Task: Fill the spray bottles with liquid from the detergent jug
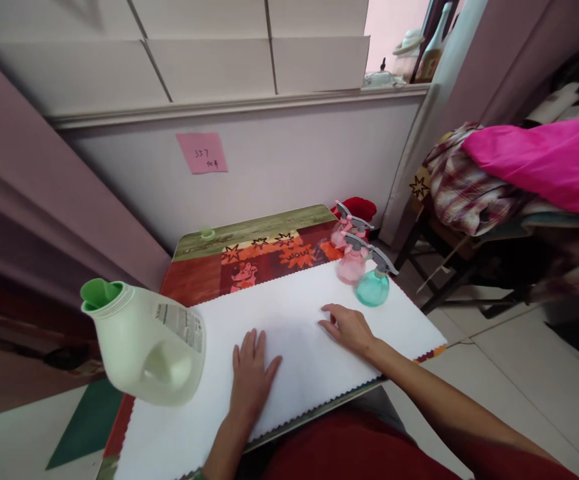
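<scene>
My left hand [252, 373] lies flat on a white scallop-edged cloth [289, 333], fingers forward and thumb out, holding nothing. To its left stands a pale green plastic jug [144, 340] with a darker green pouring spout in its uncapped mouth. My right hand [348, 327] rests on the cloth, its fingers loosely bent and a gap between thumb and index finger, with nothing in it. Just beyond it are several small spray bottles with grey triggers: a teal spray bottle [373, 289] is nearest, with a pink spray bottle [351, 268] behind it.
A small pale green ring-shaped piece [208, 234] sits at the far left of the patterned table [194, 277]. A pink note [202, 153] is stuck to the wall. On the right, clothes [534, 167] are heaped on a dark chair. Bottles stand on the windowsill [399, 87].
</scene>
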Demonstrator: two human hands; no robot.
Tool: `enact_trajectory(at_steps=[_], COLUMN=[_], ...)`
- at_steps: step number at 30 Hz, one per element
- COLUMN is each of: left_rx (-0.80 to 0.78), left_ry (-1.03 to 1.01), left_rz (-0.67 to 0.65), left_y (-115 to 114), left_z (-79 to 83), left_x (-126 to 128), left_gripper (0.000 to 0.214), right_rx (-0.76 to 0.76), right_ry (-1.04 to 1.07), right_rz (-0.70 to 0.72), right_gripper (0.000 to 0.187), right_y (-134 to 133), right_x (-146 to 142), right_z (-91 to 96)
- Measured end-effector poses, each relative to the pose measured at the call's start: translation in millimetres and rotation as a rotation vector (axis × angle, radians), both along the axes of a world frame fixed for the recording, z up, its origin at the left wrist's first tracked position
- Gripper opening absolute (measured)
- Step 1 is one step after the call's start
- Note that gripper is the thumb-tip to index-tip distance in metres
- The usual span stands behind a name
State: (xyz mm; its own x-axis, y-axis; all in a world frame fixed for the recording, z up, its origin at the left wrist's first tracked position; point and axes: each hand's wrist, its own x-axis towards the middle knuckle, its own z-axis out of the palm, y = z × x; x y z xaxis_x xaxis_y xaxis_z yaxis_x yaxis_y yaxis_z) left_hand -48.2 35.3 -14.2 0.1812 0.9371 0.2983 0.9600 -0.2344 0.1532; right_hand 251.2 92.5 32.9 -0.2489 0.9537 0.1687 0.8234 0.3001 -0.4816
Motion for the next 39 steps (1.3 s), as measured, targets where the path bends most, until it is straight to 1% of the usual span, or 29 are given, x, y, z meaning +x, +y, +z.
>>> enact_trajectory(at_steps=[1,3,7,22,30,35,37,39], left_rx=[0.015,0.039,0.034,0.009,0.013,0.001,0.046,0.178], left_ry=[-0.004,-0.011,-0.031,-0.077,-0.078,-0.075,-0.098,-0.144], left_rz=[0.003,0.009,0.007,0.021,0.025,0.019,0.004,0.0], left_y=[-3.3,-6.2,-5.2,-8.0,-8.3,-14.4,-19.2,-25.2], left_z=[-6.2,-10.5,-6.2,-5.3,-5.6,-3.9,1.5,13.0], left_x=[-0.8,-0.5,1.5,2.1,2.1,2.6,4.8,7.5], left_gripper=[0.061,0.06,0.061,0.058,0.057,0.054,0.047,0.04], right_rx=[-0.014,-0.024,-0.009,0.04,0.049,0.066,0.059,0.049], right_ry=[0.0,-0.004,-0.005,0.007,0.015,0.044,0.035,0.018], right_rz=[-0.03,-0.071,-0.097,-0.082,-0.075,-0.066,-0.084,-0.087], right_gripper=[0.023,0.019,0.018,0.016,0.019,0.024,0.025,0.027], right_y=[-2.7,-6.8,-11.7,-16.4,-17.3,-23.1,-24.9,-26.0], right_x=[5.0,10.5,11.1,12.5,12.6,12.8,14.7,16.9], right_z=[-8.5,-20.0,-28.8,-34.6,-34.3,-36.0,-39.3,-43.1])
